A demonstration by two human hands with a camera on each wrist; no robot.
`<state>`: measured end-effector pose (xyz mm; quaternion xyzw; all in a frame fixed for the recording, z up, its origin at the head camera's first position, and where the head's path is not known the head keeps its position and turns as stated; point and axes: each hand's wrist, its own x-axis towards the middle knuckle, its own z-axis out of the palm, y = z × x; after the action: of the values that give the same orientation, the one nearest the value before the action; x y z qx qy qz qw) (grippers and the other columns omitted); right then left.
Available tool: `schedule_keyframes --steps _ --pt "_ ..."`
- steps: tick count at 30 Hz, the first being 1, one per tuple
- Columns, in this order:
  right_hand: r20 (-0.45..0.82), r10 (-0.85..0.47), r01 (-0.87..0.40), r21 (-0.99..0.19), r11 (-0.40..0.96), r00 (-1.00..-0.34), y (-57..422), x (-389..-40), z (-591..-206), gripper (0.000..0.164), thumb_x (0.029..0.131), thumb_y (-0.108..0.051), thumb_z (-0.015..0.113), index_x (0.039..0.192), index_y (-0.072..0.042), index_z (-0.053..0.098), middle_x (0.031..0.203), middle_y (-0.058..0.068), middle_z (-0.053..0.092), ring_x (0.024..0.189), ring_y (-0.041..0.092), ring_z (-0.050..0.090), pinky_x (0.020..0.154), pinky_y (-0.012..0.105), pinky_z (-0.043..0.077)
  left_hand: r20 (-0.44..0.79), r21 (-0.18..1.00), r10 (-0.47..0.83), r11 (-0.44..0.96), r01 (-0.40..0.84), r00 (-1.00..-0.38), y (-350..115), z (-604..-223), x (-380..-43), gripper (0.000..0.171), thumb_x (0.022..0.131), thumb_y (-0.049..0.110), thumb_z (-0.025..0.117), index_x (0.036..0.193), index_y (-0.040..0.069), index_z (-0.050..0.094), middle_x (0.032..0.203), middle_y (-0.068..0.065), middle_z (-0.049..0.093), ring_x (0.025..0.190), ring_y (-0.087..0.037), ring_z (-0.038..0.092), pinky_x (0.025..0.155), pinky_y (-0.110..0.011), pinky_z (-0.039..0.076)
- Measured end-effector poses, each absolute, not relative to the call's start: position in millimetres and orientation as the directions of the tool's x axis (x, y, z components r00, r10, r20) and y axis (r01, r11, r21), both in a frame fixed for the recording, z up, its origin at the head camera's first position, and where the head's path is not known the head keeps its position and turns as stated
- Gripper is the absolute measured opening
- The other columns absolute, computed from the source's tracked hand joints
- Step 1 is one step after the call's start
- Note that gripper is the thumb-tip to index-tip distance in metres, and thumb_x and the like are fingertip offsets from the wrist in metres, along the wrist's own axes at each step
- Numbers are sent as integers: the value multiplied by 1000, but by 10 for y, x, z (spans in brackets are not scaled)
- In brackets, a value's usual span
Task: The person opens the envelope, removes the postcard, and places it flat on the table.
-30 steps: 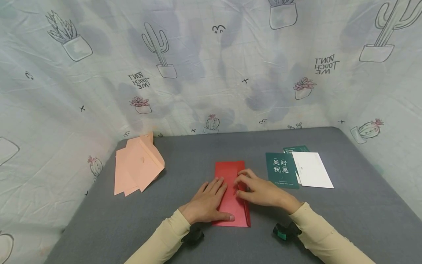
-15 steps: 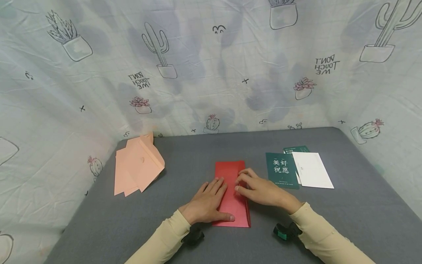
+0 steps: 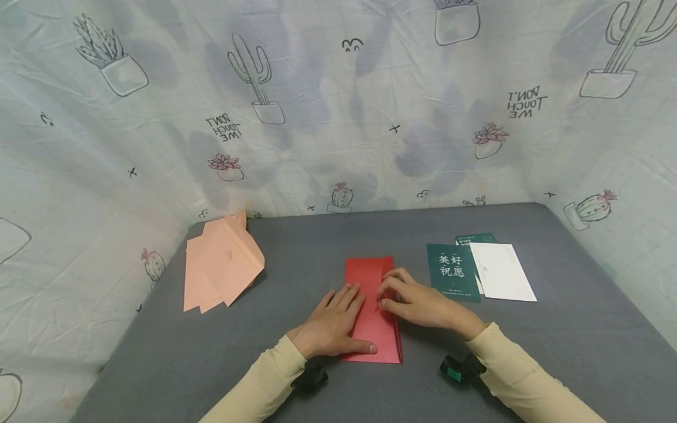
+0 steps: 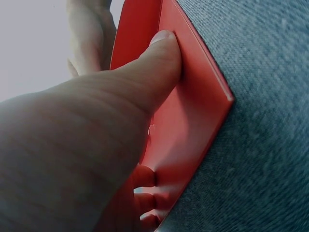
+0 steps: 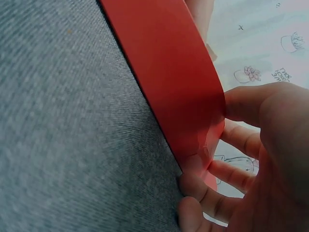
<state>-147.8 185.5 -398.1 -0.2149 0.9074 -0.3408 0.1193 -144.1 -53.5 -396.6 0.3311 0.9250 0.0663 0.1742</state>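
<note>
A long red paper envelope [image 3: 370, 270] lies in front of the person, its length running away from them. Flat on its left side rests the left hand [image 3: 330, 323], fingers spread and thumb [image 4: 166, 50] pressing near the close end. At the right edge, the right hand [image 3: 420, 302] pinches the envelope's long flap [image 5: 169, 63] between thumb and curled fingers. In the right wrist view this flap stands up from the table, with a small torn or creased patch [image 5: 203, 145] near the fingertips. The envelope's left part is hidden under the left hand.
Several pink envelopes [image 3: 211, 270] lie overlapping at the back left of the grey table [image 3: 312, 241]. To the right are green cards [image 3: 452, 288] with white lettering and a white card [image 3: 502, 273]. A cactus-print cloth [image 3: 338, 147] hangs behind.
The right fingers have shifted very slightly at the flap, and the flap's near right edge looks narrower. The left hand stays in place on the envelope.
</note>
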Motion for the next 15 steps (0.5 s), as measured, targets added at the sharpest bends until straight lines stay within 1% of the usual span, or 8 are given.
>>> schedule_keyframes --steps 9,15 --pt "-75 -482 -314 -671 672 -873 1857 -1484 -3984 12 100 -32 63 112 -31 63 138 0 45 100 13 61 82 36 51 -285 236 631 776 585 -722 -536 -3949 -1440 107 85 76 60 161 8 26 170 -10 20 158 -28 18 125 -54 20" --pt "-72 -486 -317 -674 667 -871 1858 -1474 -3973 15 100 -33 63 114 -29 63 140 3 45 103 14 62 84 38 52 -296 235 626 779 581 -721 -531 -3960 -1446 107 85 76 59 161 9 25 171 -10 18 159 -27 16 126 -54 20"
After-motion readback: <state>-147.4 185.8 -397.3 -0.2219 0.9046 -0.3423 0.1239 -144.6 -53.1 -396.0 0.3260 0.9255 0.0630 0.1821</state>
